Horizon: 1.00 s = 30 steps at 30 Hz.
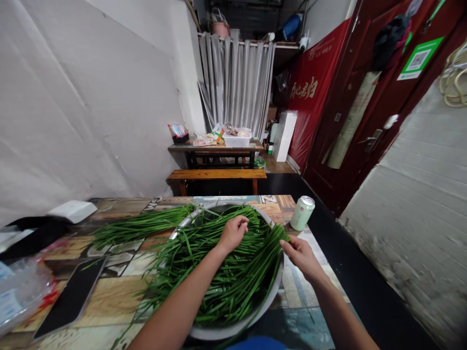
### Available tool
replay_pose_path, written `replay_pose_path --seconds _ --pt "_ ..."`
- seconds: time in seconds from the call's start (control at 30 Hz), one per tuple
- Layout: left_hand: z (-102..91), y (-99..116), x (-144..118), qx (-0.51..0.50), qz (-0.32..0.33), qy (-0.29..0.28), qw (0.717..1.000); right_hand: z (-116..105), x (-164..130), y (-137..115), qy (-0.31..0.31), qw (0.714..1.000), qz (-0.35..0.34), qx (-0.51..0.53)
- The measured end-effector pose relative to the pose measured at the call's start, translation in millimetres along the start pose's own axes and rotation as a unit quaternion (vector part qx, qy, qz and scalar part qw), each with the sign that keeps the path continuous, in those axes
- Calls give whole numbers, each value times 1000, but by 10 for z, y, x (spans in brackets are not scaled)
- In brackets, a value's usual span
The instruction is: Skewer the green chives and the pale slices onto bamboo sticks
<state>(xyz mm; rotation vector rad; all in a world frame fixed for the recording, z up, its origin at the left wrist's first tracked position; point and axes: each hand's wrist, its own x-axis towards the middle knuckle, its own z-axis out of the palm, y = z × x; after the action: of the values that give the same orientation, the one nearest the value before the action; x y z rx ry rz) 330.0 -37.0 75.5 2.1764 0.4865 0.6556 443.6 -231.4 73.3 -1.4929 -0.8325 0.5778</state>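
Observation:
A large metal basin (279, 277) stands on the table, heaped with long green garlic chives (222, 287) whose leaves spill over its left rim. My right hand (301, 255) is at the basin's right rim, thumb and fingers closed on the stem ends of a bunch of chives (268, 253). Above the middle of the heap is my left hand (234, 232), its fingers curled in against the thumb. Whatever it may hold is too small to make out. To the left of the basin, another pile of chives (142, 224) lies on the tabletop.
A pale green can (302, 213) stands at the table's (109, 296) right edge. On the left lie a dark phone or tablet (71, 296), a clear plastic bag (25, 291) and a white box (75, 210). Beyond are a wooden bench (219, 175) and another table (215, 147).

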Motion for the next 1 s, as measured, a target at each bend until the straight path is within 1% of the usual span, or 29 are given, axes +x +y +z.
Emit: replay_pose_path --seconds 0.07,0.1,0.17,0.23,0.33,0.43,0.6,0.77,0.9,1.0 --pt "-24 33 19 -108 -51 -5 993 12 32 -29 -23 1000 -18 3" --pt "-34 52 22 -143 -61 -10 988 21 52 -48 -31 999 -27 -1" --pt "-47 94 13 -170 -60 -10 984 47 92 -90 -30 998 -42 -22" --pt "-53 142 -6 -152 -44 5 987 77 128 -131 -32 997 -49 -42" --pt "-57 206 -30 -96 -12 37 995 118 164 -170 -34 995 -57 -69" --pt "-56 222 -35 -63 13 61 996 138 181 -169 -22 993 -64 -97" --pt "-37 158 -33 -77 -22 103 991 137 197 -119 -25 993 -57 -102" --pt "-9 179 -45 -115 -29 110 987 137 200 -107 -23 992 -56 -112" --pt "-2 215 -57 -110 -31 114 987 143 201 -123 -30 991 -57 -114" --pt "-11 211 -60 -107 -14 110 988 143 200 -130 -31 991 -56 -114"
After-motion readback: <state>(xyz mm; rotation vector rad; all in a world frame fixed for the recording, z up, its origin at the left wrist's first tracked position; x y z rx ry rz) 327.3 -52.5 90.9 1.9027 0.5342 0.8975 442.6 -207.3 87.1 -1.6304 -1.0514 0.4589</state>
